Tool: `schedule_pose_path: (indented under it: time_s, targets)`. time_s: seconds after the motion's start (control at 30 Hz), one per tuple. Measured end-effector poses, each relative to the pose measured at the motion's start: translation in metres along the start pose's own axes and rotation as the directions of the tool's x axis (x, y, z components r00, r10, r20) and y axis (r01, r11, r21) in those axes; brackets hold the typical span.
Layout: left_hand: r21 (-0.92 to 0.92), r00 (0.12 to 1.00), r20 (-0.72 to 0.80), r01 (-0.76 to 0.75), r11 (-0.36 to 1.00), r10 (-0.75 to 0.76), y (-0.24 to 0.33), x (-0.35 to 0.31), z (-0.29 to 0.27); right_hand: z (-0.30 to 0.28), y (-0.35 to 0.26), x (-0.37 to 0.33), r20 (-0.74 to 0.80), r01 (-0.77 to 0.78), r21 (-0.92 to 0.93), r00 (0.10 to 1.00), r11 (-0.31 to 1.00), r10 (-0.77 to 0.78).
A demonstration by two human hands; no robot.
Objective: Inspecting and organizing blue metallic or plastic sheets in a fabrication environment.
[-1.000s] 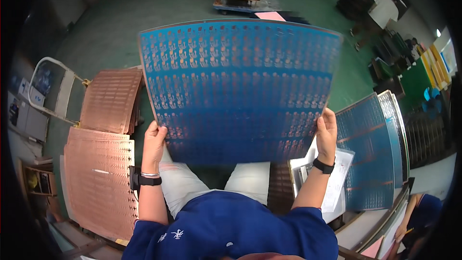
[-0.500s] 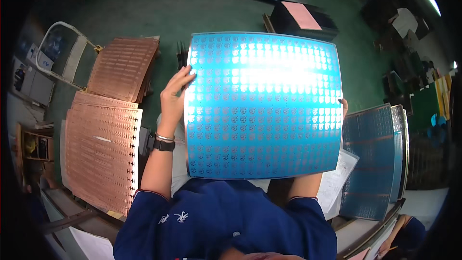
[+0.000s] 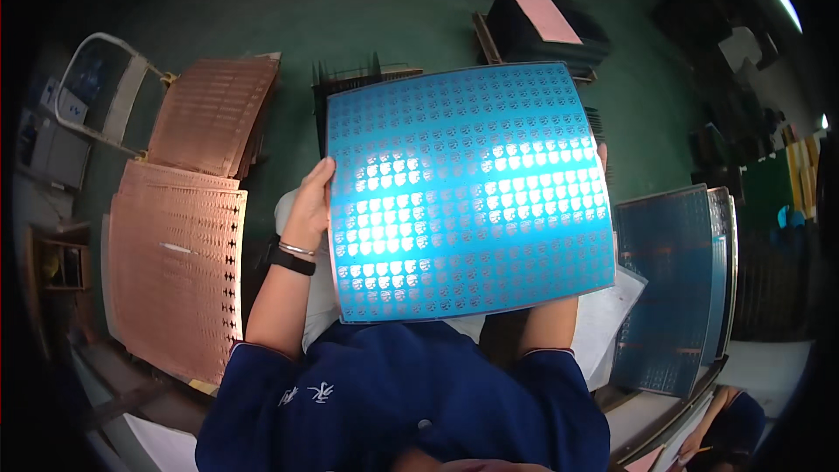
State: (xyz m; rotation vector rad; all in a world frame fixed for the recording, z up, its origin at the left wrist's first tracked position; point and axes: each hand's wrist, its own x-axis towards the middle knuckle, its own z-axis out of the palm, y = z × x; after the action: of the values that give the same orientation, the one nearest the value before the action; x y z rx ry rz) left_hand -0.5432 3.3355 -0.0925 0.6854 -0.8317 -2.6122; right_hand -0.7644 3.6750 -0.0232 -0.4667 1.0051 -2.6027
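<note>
A large blue circuit-board panel [image 3: 463, 297], covered with rows of small repeated copper-toned patterns, is held up in front of my body. Light glares off its middle rows. My left hand [image 3: 312, 197] grips its left edge, thumb side toward the panel, with a dark band and a bracelet on the wrist. At the right edge, only a bit of my right hand [image 3: 602, 156] shows; the panel hides the rest of that hand and much of the forearm.
Copper-coloured panels [image 3: 175, 271] are stacked at my left, with another copper stack [image 3: 210, 118] by a trolley handle [image 3: 96, 135] beyond. Blue panels [image 3: 662, 297] lean at my right beside paper sheets [image 3: 603, 323]. Behind the panel stands a dark pronged rack [image 3: 350, 79]. A co-worker's arm [image 3: 712, 415] is at lower right.
The panel has turned slightly anticlockwise and shifted left, so the glare falls lower on it. My left hand has slid down its edge. More of the dark rack shows behind.
</note>
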Motion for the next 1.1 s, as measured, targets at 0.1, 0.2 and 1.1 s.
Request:
schedule_pose_path:
  time_s: [0.1, 0.2, 1.1]
  targets:
    - [-0.051, 0.971, -0.235, -0.065, 0.997, 0.051, -0.020, 0.001, -0.008, -0.009, 0.015, -0.015, -0.110, -0.157, 0.134, 0.979, 0.978, 0.173]
    - [-0.208, 0.966, -0.214, -0.192, 0.959, 0.147, -0.052, 0.022, 0.004, 0.017, 0.030, -0.053, -0.075, -0.174, 0.194, 0.979, 0.965, 0.191]
    - [0.780, 0.867, -0.287, -0.036, 0.625, 0.408, -0.043, -0.008, -0.094, 0.029, 0.234, 0.136, 0.198, 0.193, -0.980, 0.952, 0.046, 0.232]
